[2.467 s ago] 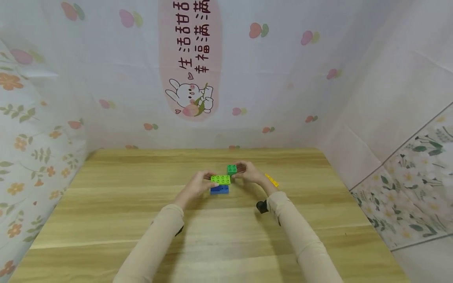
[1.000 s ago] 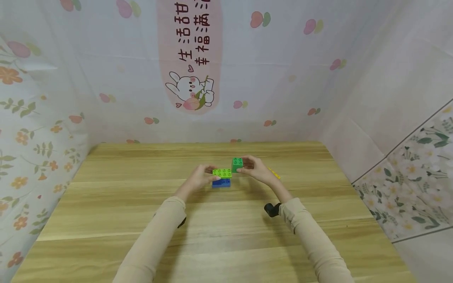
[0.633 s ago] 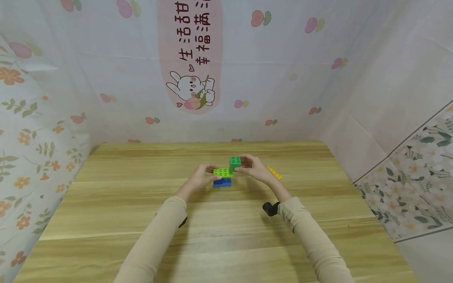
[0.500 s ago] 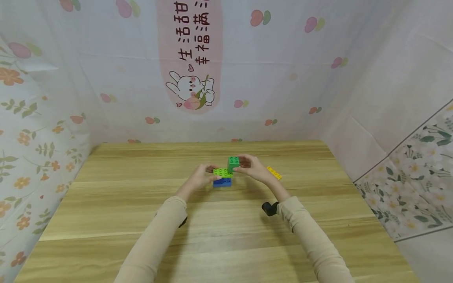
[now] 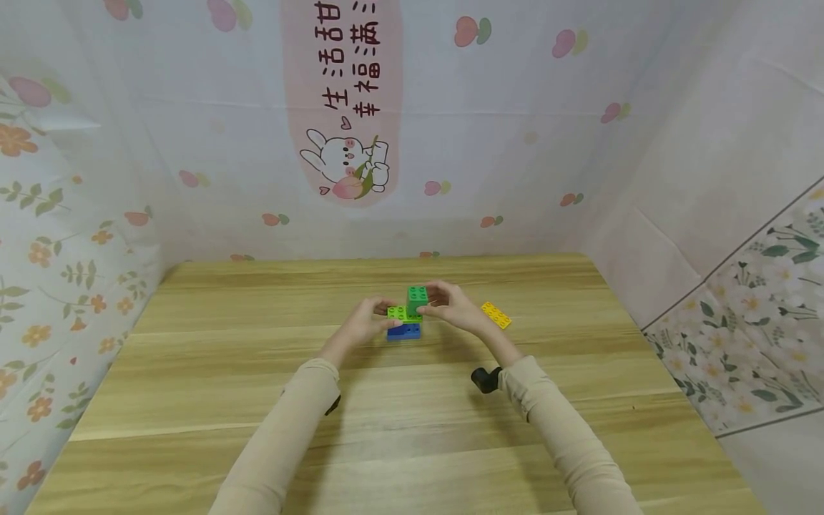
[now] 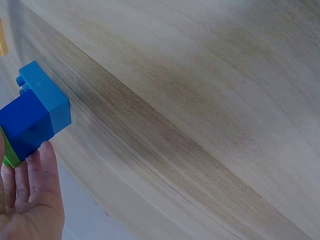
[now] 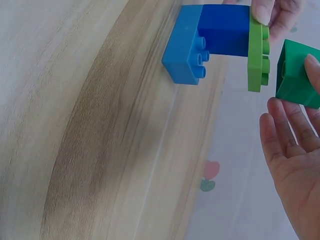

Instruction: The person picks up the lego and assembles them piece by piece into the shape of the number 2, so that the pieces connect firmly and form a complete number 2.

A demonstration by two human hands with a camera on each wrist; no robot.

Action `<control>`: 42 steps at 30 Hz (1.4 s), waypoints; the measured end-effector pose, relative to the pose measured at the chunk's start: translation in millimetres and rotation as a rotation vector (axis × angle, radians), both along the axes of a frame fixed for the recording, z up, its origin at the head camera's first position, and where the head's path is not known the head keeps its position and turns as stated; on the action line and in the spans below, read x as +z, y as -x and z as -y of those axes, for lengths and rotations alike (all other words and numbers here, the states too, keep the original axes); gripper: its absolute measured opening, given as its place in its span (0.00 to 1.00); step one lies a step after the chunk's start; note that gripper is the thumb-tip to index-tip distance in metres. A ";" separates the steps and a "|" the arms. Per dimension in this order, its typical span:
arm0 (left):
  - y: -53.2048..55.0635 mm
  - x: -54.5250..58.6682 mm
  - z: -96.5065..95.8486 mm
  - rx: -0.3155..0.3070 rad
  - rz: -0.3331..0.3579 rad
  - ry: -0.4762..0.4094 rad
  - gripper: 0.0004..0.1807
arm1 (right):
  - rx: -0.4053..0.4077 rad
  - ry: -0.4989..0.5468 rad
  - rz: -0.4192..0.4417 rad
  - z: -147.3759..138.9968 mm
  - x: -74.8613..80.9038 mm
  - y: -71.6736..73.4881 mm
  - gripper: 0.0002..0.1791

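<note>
A small toy-block stack stands mid-table: a light blue brick at the bottom, a dark blue brick on one half of it, and a thin lime plate on top that overhangs the other half. My left hand grips the stack at the lime plate's left end, thumb in front and fingers behind. With thumb and fingers, my right hand pinches a green brick over the plate's right half. The right wrist view shows a small gap between green brick and lime studs.
To the right, behind the right forearm, a yellow studded piece lies on the wooden table. Patterned cloth hangs behind the table and along both sides. A black device sticks out from the right wrist.
My right hand has raised the green brick from beside the stack, then moved it left over the lime plate's right half. My left hand keeps its grip. More of the yellow piece shows.
</note>
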State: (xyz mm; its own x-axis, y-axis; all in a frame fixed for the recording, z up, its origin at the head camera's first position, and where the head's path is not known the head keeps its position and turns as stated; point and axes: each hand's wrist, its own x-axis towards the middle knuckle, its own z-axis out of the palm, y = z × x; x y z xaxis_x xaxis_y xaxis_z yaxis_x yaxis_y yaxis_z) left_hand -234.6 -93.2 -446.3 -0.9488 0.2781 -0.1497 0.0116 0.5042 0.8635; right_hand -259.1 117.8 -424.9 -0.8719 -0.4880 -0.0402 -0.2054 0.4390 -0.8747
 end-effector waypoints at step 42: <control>-1.4 -2.5 -1.3 0.017 -0.003 -0.016 0.22 | 0.123 0.014 0.071 0.4 -0.5 -2.3 0.25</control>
State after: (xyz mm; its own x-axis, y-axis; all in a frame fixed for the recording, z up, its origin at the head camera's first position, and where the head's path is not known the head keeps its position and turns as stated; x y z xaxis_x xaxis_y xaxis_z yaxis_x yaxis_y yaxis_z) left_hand -233.1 -91.9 -448.8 -0.9537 0.2646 -0.1428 0.0054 0.4901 0.8716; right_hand -256.8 117.4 -425.4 -0.8007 -0.5918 -0.0927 -0.1939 0.4025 -0.8947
